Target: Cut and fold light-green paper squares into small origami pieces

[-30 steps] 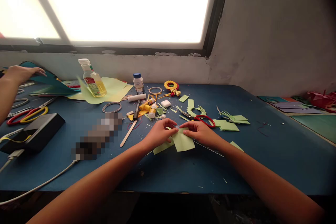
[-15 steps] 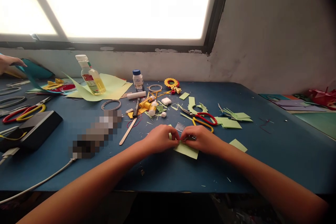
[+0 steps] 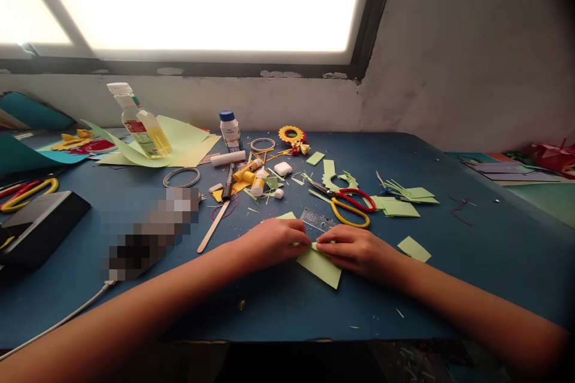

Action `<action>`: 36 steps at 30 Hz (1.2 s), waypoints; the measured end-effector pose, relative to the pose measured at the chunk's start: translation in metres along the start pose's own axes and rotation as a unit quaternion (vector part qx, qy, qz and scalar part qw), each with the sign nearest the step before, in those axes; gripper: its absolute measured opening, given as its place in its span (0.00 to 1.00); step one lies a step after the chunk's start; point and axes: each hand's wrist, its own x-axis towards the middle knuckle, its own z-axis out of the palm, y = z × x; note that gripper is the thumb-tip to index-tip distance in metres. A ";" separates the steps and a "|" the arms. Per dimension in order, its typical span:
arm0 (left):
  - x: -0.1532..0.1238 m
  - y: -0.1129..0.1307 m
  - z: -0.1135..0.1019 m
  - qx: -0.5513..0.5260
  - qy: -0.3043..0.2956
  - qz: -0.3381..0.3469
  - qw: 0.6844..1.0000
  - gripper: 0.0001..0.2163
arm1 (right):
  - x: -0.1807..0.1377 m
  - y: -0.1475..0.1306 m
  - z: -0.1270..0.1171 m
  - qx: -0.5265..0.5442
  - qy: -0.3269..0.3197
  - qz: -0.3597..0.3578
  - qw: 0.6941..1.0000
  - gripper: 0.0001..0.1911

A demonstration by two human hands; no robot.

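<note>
A small light-green sheet of paper (image 3: 322,270) lies slanted on the table between my two hands, its upper part covered by my fingers. My left hand (image 3: 281,243) is closed, its thumb and fingers pinching the paper's upper edge. From the other side, my right hand (image 3: 359,249) has its fingertips together on the same edge, close to the left fingertips. Just beyond sits a clear plastic stencil ruler (image 3: 318,219). Scissors with red and yellow handles (image 3: 353,206) lie past my right hand. Another green piece (image 3: 286,215) shows behind my left hand.
Green paper scraps (image 3: 402,208) lie to the right. A glue bottle (image 3: 259,181), white case (image 3: 283,169), wooden stick (image 3: 213,227) and metal ring (image 3: 181,177) are scattered ahead. Farther left stand an oil bottle (image 3: 146,131) and a black box (image 3: 49,224).
My right fingers have straightened and moved slightly apart from the left fingertips, uncovering more of the ruler. Another person's hand at the far left is gone, and the teal sheet there hangs lower.
</note>
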 end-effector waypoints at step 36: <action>-0.014 0.009 -0.031 0.006 -0.104 -0.050 0.993 0.16 | 0.003 -0.002 -0.030 -0.057 0.017 0.049 0.997 0.10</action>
